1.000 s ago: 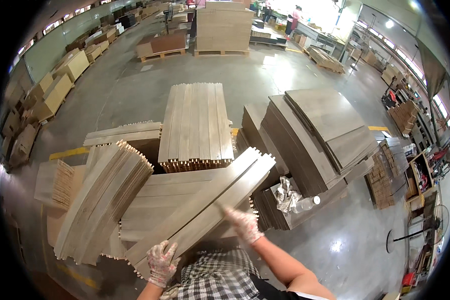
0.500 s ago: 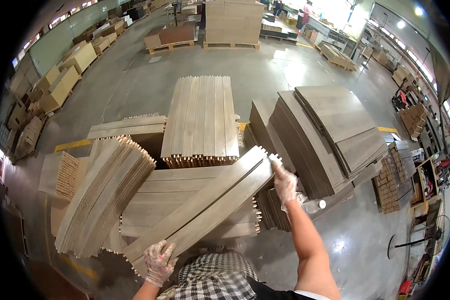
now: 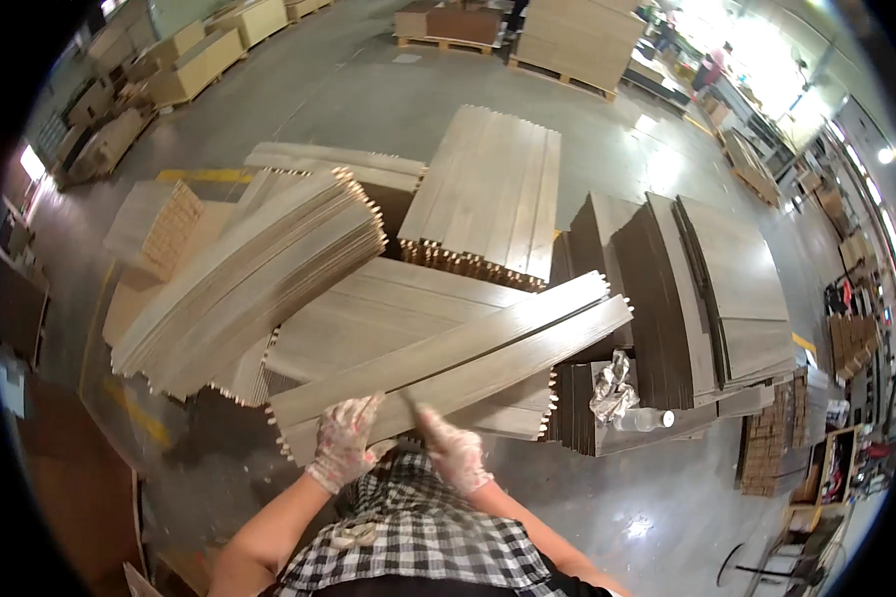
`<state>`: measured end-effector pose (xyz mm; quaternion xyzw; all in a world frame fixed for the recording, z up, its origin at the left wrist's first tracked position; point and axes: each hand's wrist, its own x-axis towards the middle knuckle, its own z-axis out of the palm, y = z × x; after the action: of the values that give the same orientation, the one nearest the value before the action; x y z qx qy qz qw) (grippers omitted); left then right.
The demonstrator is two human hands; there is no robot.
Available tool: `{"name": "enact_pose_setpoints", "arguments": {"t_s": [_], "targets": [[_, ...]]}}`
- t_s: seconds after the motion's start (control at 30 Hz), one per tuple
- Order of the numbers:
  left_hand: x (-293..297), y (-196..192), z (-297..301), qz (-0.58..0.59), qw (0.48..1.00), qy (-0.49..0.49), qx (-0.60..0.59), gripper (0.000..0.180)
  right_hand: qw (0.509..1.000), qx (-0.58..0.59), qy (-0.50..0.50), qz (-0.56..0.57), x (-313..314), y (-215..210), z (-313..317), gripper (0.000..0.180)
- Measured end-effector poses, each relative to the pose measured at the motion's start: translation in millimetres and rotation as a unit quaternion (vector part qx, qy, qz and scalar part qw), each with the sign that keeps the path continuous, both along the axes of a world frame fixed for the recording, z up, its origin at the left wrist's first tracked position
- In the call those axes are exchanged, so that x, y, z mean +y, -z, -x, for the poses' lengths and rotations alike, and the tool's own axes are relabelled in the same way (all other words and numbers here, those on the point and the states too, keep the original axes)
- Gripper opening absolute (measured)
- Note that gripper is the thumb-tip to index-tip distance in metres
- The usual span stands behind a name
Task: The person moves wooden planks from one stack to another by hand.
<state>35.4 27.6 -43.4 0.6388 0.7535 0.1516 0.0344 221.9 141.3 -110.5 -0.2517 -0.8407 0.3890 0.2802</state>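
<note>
Seen from the head camera, both gloved hands grip the near end of a pair of long grey-brown wooden boards (image 3: 468, 353) that lie side by side and run slantwise from near left up toward the far right. The left hand (image 3: 343, 443) has its fingers curled over the near edge of the boards, clamped on them close to the end where small pegs stick out. The right hand (image 3: 453, 448) sits just beside it, to the right, fingers closed on the same near edge, one finger pointing up along the wood.

The boards rest across a flat stack of boards (image 3: 388, 318) of the same colour, directly in front of the person. To the left, a fanned pile of boards (image 3: 249, 279) leans slantwise, pegs showing at its ends. Further off, in the middle, another stack (image 3: 493, 189) lies flat with its pegged ends facing near. To the right stand darker stacks of panels (image 3: 706, 279). Just right of the boards' middle, a crumpled piece of clear plastic (image 3: 612, 383) lies on a low stack, with a clear bottle (image 3: 642, 420) beside it. The grey concrete floor (image 3: 368, 99) stretches far back to pallets of wood.
</note>
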Motion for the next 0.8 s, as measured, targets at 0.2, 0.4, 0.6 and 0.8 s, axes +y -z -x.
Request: {"name": "enact_pose_setpoints", "arguments": {"t_s": [0.2, 0.4, 0.6, 0.8], "targets": [[-72.0, 1.5, 36.3, -0.193, 0.967, -0.146, -0.074, 0.059, 0.947, -0.141, 0.288, -0.028, 88.4, -29.8, -39.7, 0.047], [-117.4, 6.4, 52.3, -0.275, 0.896, -0.258, -0.236, 0.042, 0.984, -0.082, -0.022, -0.158, -74.9, 5.3, 51.7, 0.046], [-160.8, 6.0, 70.2, -0.308, 0.859, -0.280, -0.299, 0.047, 0.995, 0.006, 0.087, -0.049, -73.3, -38.6, 66.2, 0.059], [-176.9, 22.8, 84.4, -0.311, 0.846, -0.272, -0.336, 0.036, 0.959, -0.180, -0.213, 0.048, -153.8, -51.1, 115.4, 0.049]]}}
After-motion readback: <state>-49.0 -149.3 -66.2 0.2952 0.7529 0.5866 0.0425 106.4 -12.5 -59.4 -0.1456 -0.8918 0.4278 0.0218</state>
